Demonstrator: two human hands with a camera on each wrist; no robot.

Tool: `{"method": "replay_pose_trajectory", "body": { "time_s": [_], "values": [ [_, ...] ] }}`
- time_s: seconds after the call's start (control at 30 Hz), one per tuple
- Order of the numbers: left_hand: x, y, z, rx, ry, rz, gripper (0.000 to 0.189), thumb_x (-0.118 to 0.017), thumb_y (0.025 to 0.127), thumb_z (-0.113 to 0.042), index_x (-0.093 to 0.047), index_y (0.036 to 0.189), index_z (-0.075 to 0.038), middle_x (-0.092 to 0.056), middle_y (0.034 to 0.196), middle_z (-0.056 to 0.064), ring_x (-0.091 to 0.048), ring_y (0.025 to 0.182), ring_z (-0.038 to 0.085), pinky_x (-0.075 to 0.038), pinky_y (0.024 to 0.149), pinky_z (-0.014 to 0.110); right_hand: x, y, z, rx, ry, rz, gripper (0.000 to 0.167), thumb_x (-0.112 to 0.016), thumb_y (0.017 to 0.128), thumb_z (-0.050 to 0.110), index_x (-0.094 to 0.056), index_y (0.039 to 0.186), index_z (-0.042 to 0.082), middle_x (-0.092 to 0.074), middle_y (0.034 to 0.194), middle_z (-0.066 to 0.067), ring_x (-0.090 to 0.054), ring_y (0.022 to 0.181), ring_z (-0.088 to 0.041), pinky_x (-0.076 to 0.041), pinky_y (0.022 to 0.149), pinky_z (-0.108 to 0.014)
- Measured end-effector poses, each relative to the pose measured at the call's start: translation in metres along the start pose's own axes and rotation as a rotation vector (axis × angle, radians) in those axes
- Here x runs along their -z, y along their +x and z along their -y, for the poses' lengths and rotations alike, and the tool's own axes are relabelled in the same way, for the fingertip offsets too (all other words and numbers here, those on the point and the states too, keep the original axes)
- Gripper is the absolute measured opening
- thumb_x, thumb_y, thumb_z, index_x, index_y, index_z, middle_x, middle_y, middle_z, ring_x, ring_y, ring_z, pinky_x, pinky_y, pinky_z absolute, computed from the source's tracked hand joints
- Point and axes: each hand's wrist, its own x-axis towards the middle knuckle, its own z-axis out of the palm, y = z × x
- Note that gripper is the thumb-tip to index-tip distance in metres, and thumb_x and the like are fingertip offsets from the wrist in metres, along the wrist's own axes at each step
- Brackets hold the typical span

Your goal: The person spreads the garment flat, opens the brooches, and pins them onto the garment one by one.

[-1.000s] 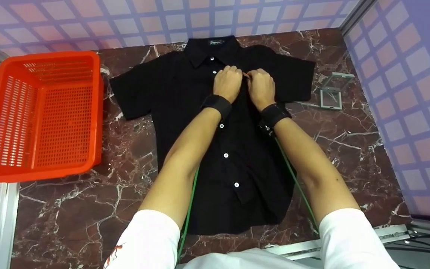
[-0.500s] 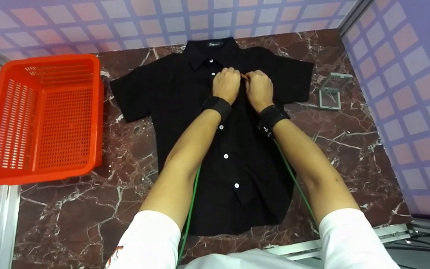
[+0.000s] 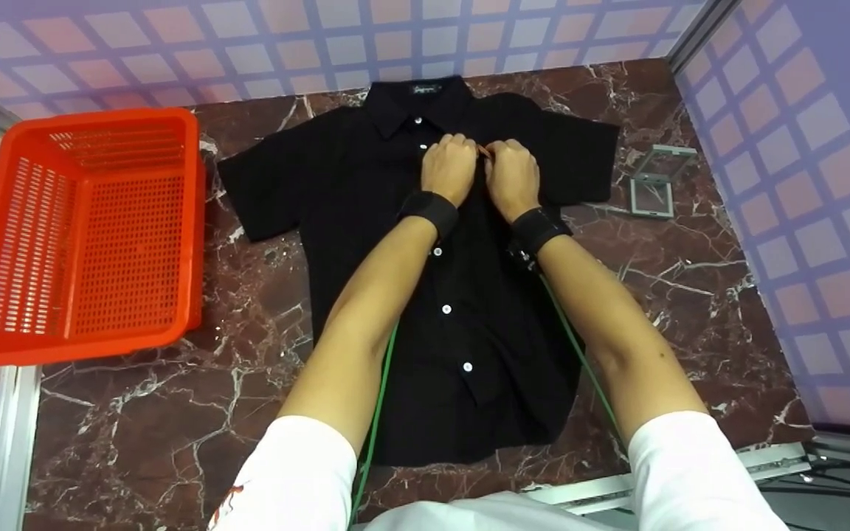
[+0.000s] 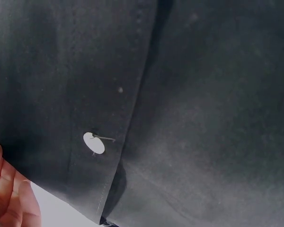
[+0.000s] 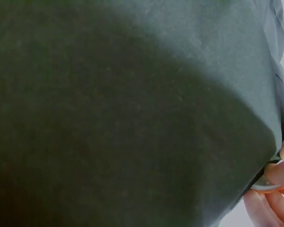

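A black short-sleeved button-up shirt [image 3: 366,177] lies spread out, collar at the far side. My left hand [image 3: 448,168] is at its chest, just right of the button row, fingers curled on lifted cloth. Beside it my right hand [image 3: 513,173] pinches a small round badge-like piece [image 3: 484,150] with an orange edge. In the right wrist view this badge-like piece [image 5: 262,185] shows a pale face at the cloth's edge, partly hidden by fingertips [image 5: 281,172]. The left wrist view shows a white button [image 4: 93,143] on the placket and curled fingers [image 4: 4,184] at the cloth's edge.
A large orange-red plastic basket [image 3: 192,258] stands on the left. On the right, a small clear display case [image 3: 652,198] stands with its lid up. Dark red marble tabletop [image 3: 174,435] surrounds the shirt, with patterned walls [image 3: 307,37] behind and beside it.
Both hands stay at the same spot on the shirt's chest, fingers close together. The whole view has dropped very slightly in the frame.
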Motion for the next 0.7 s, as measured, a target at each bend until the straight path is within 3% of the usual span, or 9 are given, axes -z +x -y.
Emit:
{"method": "replay_pose_trajectory", "body": {
  "time_s": [0.47, 0.7],
  "values": [
    [-0.0053, -0.0034, -0.0013, -0.019, -0.001, -0.06, 0.029, -0.047, 0.103, -0.012, -0.074, 0.105, -0.005, -0.07, 0.104, 0.009, -0.064, 0.101, 0.026, -0.052, 0.084, 0.037, -0.0041, 0.0002, 0.0002, -0.079, 0.072, -0.003, 0.02, -0.066, 0.096, 0.012, -0.072, 0.109, -0.002, -0.071, 0.106, -0.019, -0.068, 0.1, -0.038, -0.053, 0.088, -0.048],
    [-0.0057, -0.0035, -0.002, 0.019, -0.008, -0.04, 0.027, -0.048, 0.104, -0.014, -0.074, 0.103, -0.007, -0.071, 0.101, 0.007, -0.065, 0.097, 0.025, -0.051, 0.086, 0.036, -0.006, 0.0002, 0.0014, -0.152, 0.159, -0.012, 0.02, -0.065, 0.097, 0.013, -0.068, 0.109, -0.002, -0.072, 0.104, -0.019, -0.069, 0.098, -0.037, -0.053, 0.087, -0.047]
  ]
}}
